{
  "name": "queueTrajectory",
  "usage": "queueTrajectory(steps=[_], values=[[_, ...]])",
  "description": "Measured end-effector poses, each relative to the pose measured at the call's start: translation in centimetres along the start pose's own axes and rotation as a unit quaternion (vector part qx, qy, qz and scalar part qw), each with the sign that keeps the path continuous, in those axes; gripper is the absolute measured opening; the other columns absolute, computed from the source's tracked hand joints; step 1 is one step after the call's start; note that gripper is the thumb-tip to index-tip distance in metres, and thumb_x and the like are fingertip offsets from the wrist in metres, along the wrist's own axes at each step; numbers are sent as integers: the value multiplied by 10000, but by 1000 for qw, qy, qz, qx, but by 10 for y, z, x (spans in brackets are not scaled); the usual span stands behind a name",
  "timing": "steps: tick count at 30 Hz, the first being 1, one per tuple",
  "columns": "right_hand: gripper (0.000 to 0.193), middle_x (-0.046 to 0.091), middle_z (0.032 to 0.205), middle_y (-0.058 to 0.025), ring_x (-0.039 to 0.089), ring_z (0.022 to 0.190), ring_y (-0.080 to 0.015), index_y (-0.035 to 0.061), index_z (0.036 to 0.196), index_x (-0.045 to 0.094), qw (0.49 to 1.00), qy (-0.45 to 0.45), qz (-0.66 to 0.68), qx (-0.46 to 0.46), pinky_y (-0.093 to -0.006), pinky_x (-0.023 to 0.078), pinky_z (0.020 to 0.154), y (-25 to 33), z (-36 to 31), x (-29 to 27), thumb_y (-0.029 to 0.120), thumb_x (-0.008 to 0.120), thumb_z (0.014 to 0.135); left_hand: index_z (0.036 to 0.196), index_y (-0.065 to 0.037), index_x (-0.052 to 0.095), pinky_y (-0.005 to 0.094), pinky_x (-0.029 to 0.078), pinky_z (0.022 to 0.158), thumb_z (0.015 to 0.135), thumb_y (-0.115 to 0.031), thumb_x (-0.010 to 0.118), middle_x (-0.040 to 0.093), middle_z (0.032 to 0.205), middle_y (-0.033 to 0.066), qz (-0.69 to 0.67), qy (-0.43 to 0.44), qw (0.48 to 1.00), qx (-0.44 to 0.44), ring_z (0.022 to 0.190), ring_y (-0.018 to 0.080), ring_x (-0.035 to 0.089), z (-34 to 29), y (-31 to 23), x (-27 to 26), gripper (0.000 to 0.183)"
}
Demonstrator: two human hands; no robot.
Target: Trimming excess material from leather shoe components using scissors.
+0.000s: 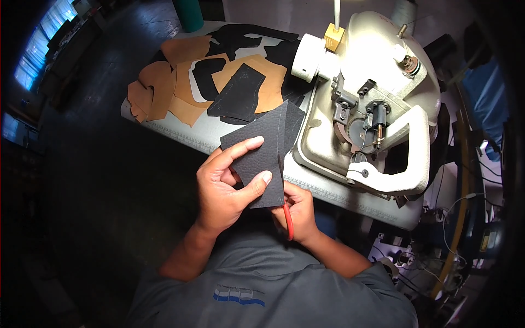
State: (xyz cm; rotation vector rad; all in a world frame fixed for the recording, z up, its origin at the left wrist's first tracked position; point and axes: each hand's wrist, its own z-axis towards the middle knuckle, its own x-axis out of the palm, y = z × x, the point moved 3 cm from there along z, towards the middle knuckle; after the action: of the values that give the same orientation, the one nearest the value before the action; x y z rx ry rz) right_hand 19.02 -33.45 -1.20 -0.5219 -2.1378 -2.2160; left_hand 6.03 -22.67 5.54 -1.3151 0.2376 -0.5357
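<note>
In front of my body I hold up a black pebble-grained leather piece (pixel 262 161). My left hand (pixel 219 183) is closed on it, with the thumb and a finger on its facing side. A pale line runs near its right edge, and a second dark flap (pixel 293 127) shows behind that edge. At the piece's lower right corner, my right hand (pixel 302 210) grips scissors with a red handle (pixel 289 223). Their blades are mostly hidden by the leather, so I cannot tell how far apart they are.
A cream-coloured leather machine (pixel 377 71) with a looped arm stands on the white table (pixel 372 210) to the right. Several tan leather pieces (pixel 188 106) and black leather pieces (pixel 240 93) lie overlapping at the far left. A green cylinder (pixel 188 15) stands behind them.
</note>
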Motion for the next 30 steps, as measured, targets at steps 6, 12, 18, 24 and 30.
queueTrajectory(steps=[6, 12, 18, 24, 30], values=[[292, 767, 1001, -45, 650, 893, -41, -86, 1251, 694, 999, 0, -13, -29, -224, 547, 764, -4, -1, -2, 22, 743, 984, 1359, 65, 659, 311, 554, 1012, 823, 133, 825, 651, 1272, 101, 6, 2, 1000, 8, 1171, 170, 667, -1, 3, 1, 565], [293, 760, 963, -27, 635, 864, -30, -77, 1251, 697, 999, 1, -17, 44, -219, 536, 733, -3, -5, -4, -15, 734, 966, 1367, 65, 656, 306, 560, 998, 823, 132, 826, 651, 1256, 96, 5, 0, 1000, 6, 1156, 165, 672, -2, 3, 2, 573], [292, 769, 1002, -45, 667, 910, -49, -74, 1237, 696, 1000, -11, -1, 12, -227, 558, 772, -5, -5, -2, -57, 740, 949, 1367, 67, 653, 306, 560, 1002, 822, 131, 827, 650, 1260, 96, 8, 4, 1000, -4, 1151, 165, 675, -5, -2, 2, 575], [288, 772, 1063, -74, 680, 974, -71, -79, 1239, 685, 1000, -4, 20, -17, -245, 566, 846, -1, -1, -1, -90, 704, 952, 1357, 41, 681, 285, 551, 974, 838, 104, 834, 647, 1245, 90, -16, -1, 1000, -10, 1141, 149, 664, -11, 3, 8, 545], [246, 760, 1054, -47, 685, 963, -103, -45, 1211, 707, 1000, -7, 9, -20, -282, 558, 856, 0, -1, 1, 108, 692, 1019, 1358, 45, 678, 289, 542, 991, 841, 105, 832, 648, 1261, 95, -19, -2, 1000, -12, 1151, 152, 660, -13, 3, 9, 543]])
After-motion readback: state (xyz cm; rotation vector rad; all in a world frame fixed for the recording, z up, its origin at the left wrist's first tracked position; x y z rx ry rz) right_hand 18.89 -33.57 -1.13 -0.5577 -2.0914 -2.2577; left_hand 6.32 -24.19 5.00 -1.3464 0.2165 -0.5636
